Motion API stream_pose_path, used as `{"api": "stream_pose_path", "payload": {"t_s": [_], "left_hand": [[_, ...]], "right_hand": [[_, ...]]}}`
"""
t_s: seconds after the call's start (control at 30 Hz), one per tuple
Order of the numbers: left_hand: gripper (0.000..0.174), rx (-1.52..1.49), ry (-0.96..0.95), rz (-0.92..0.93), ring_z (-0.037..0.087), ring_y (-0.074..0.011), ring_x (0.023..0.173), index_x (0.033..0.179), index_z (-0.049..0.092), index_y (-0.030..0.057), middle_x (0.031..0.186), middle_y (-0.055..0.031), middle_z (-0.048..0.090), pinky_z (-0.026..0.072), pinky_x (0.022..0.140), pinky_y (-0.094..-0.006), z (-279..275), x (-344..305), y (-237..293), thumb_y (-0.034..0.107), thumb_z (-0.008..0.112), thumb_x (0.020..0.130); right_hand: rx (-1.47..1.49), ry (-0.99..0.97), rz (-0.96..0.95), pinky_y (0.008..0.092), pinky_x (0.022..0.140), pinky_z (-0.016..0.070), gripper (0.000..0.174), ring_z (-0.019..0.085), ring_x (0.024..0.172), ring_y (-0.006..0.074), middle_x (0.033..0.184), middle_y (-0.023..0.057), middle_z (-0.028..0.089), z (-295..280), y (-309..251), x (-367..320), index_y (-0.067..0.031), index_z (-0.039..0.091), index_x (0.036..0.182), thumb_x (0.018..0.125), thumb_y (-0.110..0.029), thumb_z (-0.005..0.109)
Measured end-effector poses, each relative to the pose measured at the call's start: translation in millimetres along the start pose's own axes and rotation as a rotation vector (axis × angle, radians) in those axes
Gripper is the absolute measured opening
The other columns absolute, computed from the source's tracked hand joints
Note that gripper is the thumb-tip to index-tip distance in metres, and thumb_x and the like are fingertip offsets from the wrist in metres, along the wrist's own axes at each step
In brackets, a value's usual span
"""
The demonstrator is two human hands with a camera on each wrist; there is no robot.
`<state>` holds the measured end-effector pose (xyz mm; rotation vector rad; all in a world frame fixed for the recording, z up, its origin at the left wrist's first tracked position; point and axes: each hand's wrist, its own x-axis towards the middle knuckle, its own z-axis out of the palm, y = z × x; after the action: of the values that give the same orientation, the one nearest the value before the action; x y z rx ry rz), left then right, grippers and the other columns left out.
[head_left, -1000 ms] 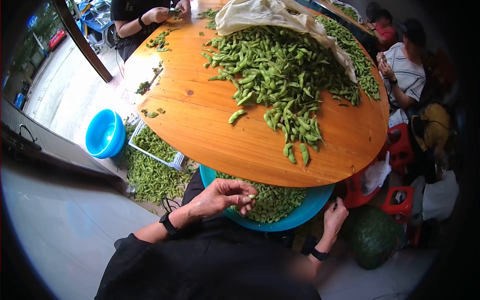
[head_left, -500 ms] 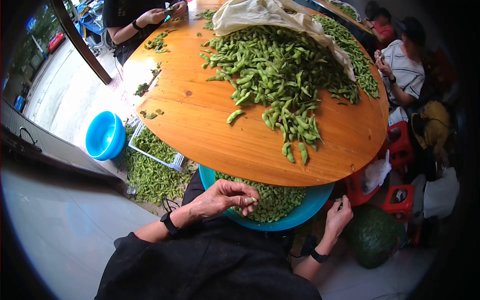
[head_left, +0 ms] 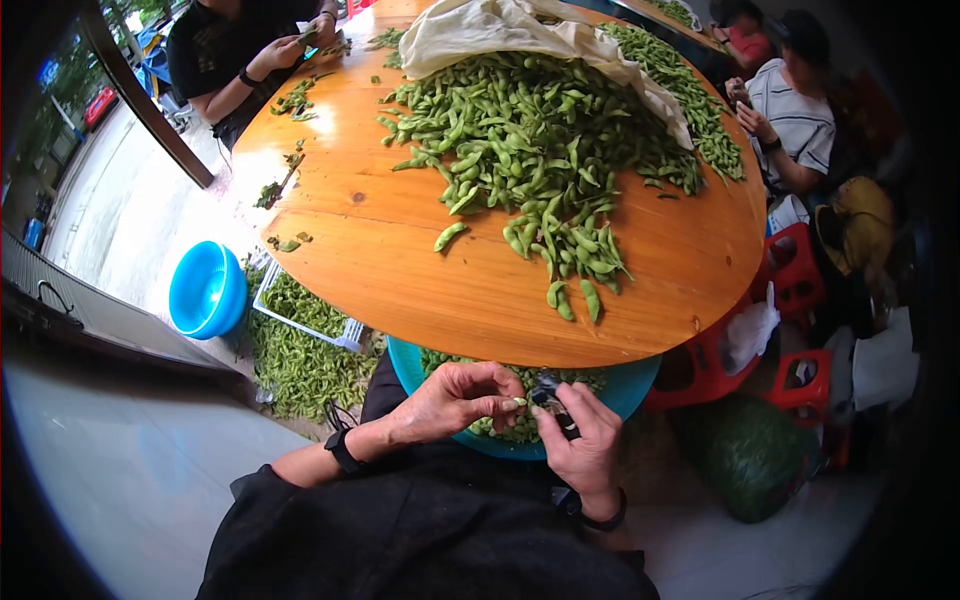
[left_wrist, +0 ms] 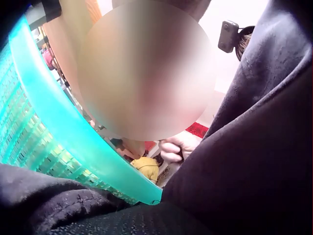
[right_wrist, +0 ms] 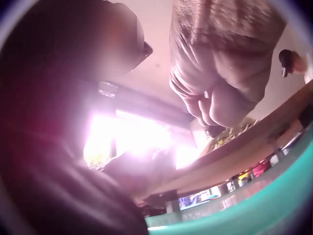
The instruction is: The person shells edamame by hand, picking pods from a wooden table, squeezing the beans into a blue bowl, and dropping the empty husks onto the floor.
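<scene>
Two hands meet over basket (head_left: 628, 388) now | right hand (head_left: 585, 445) came up, fingers round dark tool (head_left: 548, 398) | left hand (head_left: 450, 398) pinches pod (head_left: 518, 402) | trim-ready, I'd say

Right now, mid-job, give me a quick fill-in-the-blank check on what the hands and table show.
The left hand pinches a pod above the teal ____.
The right hand grips a small dark tool next to the ____ hand.
The pile of pods lies on the round ____ table.
Missing: basket, left, wooden.
</scene>
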<state>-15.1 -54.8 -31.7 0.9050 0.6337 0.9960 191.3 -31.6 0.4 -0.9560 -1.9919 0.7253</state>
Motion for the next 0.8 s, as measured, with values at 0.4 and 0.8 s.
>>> {"api": "stream_pose_path", "payload": {"t_s": [0.4,0.8], "left_hand": [[0.009,0.399,0.181,0.094,0.064,-0.01,0.076,0.099,0.06,-0.0012,0.085,-0.0046,0.066,0.0535,0.067,-0.0262,16.6,2.7,-2.8,-0.005,0.06,0.091],[0.011,0.626,0.219,0.189,0.071,-0.0186,0.076,0.093,0.063,-0.001,0.082,-0.0109,0.07,0.0566,0.066,-0.0299,21.4,6.5,-1.0,-0.005,0.065,0.083]], "right_hand": [[-0.069,-0.008,-0.019,0.0386,0.059,0.0487,0.032,0.061,0.07,0.0347,0.082,0.0166,0.059,6.6,0.1,-3.2,0.0022,0.061,0.101,0.072,0.004,0.074],[-0.124,0.017,-0.05,0.0395,0.057,0.0464,0.03,0.057,0.066,0.0326,0.08,0.0151,0.051,13.8,-0.6,-5.2,0.0029,0.059,0.1,0.072,0.007,0.068]]}}
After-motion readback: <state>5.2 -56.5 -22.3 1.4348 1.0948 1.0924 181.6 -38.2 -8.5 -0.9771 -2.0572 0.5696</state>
